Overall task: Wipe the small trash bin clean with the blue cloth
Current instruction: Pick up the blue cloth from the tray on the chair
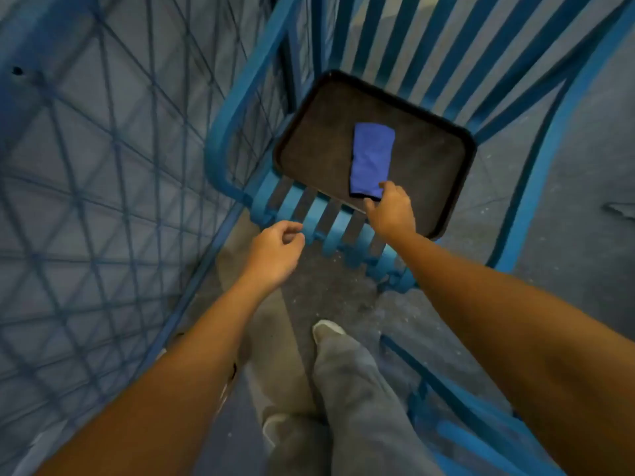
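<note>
A folded blue cloth [372, 159] lies flat on a dark tray [316, 146] that rests on the seat of a blue slatted metal chair [311, 214]. My right hand [391, 211] reaches over the tray's near edge, with thumb and forefinger pinching the cloth's near right corner. My left hand [275, 252] hovers in front of the chair's front edge, loosely curled and holding nothing. No trash bin is in view.
A blue wire-mesh panel [103, 201] stands close on the left. The chair's slatted back [429, 46] rises behind the tray. My grey trouser legs [354, 389] and shoes stand on the speckled concrete floor. Another blue frame [464, 407] sits at lower right.
</note>
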The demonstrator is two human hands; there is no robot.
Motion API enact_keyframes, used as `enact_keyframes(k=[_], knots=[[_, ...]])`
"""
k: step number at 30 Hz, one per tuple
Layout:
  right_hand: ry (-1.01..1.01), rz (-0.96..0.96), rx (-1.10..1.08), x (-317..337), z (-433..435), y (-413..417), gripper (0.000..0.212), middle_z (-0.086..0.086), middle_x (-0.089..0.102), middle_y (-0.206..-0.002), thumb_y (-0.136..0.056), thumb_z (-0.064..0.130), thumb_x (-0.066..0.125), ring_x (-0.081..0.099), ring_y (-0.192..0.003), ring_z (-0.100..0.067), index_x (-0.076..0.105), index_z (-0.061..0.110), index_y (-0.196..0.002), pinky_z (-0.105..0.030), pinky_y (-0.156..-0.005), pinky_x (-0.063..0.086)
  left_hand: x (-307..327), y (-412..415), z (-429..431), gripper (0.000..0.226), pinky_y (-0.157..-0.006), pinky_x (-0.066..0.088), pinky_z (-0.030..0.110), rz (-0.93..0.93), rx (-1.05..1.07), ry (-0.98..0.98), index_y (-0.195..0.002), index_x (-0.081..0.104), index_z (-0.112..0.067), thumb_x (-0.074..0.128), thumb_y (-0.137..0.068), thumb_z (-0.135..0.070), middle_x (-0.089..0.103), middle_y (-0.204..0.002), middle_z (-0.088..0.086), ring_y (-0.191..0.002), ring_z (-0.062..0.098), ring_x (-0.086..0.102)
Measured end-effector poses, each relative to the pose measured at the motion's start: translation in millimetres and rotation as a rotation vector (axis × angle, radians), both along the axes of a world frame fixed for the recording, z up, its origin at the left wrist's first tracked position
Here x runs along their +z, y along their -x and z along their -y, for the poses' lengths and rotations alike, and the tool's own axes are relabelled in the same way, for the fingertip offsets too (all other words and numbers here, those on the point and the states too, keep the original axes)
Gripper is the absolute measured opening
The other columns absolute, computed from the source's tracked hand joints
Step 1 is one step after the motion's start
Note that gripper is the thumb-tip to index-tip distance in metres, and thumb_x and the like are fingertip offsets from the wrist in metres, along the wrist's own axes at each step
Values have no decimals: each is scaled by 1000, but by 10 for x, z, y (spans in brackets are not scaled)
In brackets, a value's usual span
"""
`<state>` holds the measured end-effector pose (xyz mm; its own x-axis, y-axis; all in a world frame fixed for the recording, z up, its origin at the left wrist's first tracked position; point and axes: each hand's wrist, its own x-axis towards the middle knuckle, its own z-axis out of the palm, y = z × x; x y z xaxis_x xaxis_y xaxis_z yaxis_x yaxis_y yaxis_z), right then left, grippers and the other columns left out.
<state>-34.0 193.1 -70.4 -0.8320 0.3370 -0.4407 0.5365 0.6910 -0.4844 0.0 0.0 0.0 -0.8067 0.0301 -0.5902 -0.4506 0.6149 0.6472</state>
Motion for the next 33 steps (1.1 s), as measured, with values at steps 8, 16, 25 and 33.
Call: enact_keyframes(k=[8,16,25,33], knots=[[115,77,-315,-743,-87,474,61,-21,35,-143,-90,26,57,36,-132,-37,30,2,-139,-45,-108,34,-655,382,-102,28,-85,40,23,16,29,0,-121,57,-12,49,-94,-17,61,-116,6,-106,17,57],[172,118,-613,-1075,-170,759,65,-19,42,-140,-83,31,64,42,-128,-37,35,1,-132,-44,-103,39,-989,447,-137,26,-81,44,24,40,60,-52,-118,58,-14,50,-94,-18,61,-104,2,-96,15,59],[569,-159,-536,-791,-3,655,24,1,41,-71,-83,12,54,40,-64,-13,37,21,-70,-28,-58,35,-919,398,-28,26,-74,43,14,-20,147,-120,-118,58,-14,50,-94,-17,61,-105,1,-97,13,59],[992,-153,-266,-108,580,133,23,-3,54,-84,-70,6,52,51,-76,-18,48,23,-86,-29,-57,42,-590,278,344,22,-70,42,1,-216,349,-186,-112,62,-12,53,-91,-11,61,-108,-3,-94,6,55]])
